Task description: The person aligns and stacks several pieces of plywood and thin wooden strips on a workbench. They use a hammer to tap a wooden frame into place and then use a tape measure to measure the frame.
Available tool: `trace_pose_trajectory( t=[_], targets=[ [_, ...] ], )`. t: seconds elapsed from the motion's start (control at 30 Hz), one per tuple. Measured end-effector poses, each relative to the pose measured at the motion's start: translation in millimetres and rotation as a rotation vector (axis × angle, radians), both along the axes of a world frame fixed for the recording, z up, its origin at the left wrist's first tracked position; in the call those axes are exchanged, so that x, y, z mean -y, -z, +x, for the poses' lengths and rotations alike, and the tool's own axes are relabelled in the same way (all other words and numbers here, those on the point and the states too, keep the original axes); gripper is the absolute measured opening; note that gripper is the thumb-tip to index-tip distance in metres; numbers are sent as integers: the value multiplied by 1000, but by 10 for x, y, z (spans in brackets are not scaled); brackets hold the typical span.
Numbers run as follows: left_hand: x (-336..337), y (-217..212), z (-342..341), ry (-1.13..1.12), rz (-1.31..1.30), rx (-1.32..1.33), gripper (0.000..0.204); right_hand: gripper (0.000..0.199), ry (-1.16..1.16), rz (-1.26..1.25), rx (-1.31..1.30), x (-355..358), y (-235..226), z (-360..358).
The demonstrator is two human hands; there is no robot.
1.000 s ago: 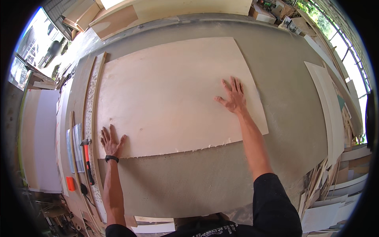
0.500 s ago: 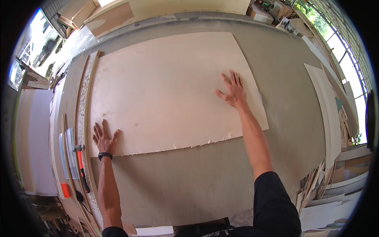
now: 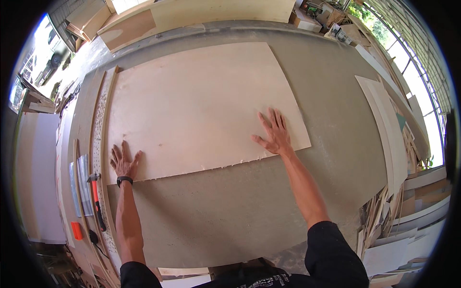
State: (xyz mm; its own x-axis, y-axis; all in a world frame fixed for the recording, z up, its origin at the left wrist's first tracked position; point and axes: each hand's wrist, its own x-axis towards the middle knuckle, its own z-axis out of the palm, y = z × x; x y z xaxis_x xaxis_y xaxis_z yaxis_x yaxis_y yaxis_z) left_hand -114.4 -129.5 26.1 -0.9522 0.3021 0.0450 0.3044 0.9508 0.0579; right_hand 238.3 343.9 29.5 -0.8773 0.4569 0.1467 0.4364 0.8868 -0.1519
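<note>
The left hand (image 3: pixel 126 165) and right hand (image 3: pixel 277 138) lie spread on the board (image 3: pixel 197 105), by its long, side-to-side near edge.

The left hand (image 3: pixel 126 165) spreads on the pale board (image 3: pixel 201 105) at eight o'clock, the right hand (image 3: pixel 276 137) at four, a red-handled hammer (image 3: pixel 95 194) lying beyond eight.

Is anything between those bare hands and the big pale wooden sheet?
Nothing visible: the bare left hand and bare right hand lie directly on the pale rectangular wooden sheet; a red-and-black hammer lies to its left.
</note>
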Motion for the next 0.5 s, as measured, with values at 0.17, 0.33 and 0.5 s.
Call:
trace_pose_trajectory(
  t=[0.17, 0.33, 0.5],
  targets=[
    [42, 146, -117, 28, -1, -30, 95, 99, 7, -3, -3, -2, 58, -62],
    [-75, 121, -234, 25, -12, -14, 94, 100, 18, -24, 0, -126, 24, -225],
    [-261, 114, -478, 14, -22, -39, 93, 99, 20, -39, -21, -284, -17, -443]
  ],
)
